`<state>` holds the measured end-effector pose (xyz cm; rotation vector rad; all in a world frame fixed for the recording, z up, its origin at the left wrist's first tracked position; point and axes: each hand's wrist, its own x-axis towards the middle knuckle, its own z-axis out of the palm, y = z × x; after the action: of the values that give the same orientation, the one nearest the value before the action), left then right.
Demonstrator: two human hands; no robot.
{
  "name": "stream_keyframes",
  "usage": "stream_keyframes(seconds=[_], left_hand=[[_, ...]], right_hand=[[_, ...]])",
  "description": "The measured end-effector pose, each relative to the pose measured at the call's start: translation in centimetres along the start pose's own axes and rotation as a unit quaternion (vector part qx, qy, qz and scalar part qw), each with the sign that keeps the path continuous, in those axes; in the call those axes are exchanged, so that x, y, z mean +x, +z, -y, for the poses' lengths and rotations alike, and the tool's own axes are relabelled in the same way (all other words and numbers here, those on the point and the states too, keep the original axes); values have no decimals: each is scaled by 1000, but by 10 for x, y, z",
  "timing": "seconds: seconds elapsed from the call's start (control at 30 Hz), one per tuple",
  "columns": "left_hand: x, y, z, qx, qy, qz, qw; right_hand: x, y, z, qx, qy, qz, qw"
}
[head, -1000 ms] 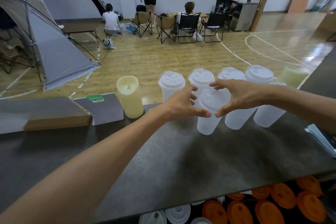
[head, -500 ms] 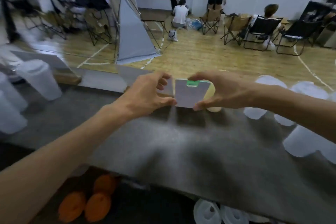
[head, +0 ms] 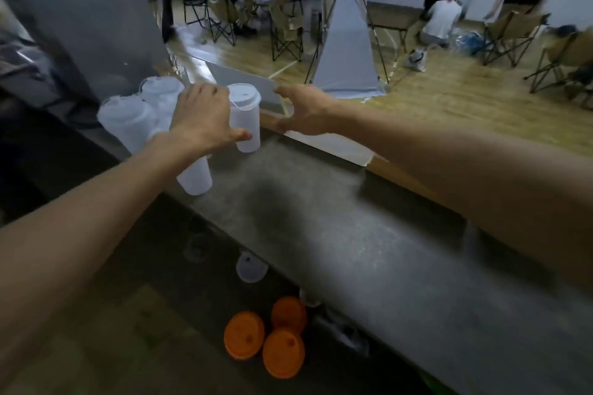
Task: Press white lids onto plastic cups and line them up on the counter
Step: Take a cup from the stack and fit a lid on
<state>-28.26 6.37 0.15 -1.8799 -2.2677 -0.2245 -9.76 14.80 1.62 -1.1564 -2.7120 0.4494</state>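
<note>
Frosted translucent plastic cup (head: pixel 247 128), tall and tapered, capped with a round white lid (head: pixel 244 94), upright on the dark grey counter (head: pixel 337 234) near its far edge. Gripped by the left hand (head: pixel 202 122), thumb on the wall, fingers curled behind. Right hand (head: pixel 305 112) just beside, fingers spread and loose, touching nothing. More lidded cups (head: pixel 128 119) clustered left. Flat orange lids (head: pixel 266 340) below the counter. Any print too blurred to read.

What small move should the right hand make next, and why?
Probably bring the right hand onto the free side of the lidded cup: the left hand grips the other side, the right hand is open and apart from it, and both hands could lift it clear of the other cups crowded beside it.
</note>
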Motion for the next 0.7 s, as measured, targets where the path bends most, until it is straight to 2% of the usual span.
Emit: stream_keyframes(seconds=[0.17, 0.37, 0.53, 0.63, 0.7], left_hand=[[58, 22, 25, 40, -31, 64, 997], [87, 38, 37, 62, -25, 91, 994], [85, 39, 31, 45, -15, 50, 998], [68, 34, 19, 3, 35, 19, 999], [50, 31, 4, -61, 75, 5, 995]], right_hand=[[83, 25, 4, -23, 9, 5, 1000], [123, 45, 3, -44, 2, -4, 999], [115, 45, -2, -36, 6, -5, 999], [80, 33, -13, -17, 6, 1, 1000], [44, 20, -21, 5, 10, 6, 1000]])
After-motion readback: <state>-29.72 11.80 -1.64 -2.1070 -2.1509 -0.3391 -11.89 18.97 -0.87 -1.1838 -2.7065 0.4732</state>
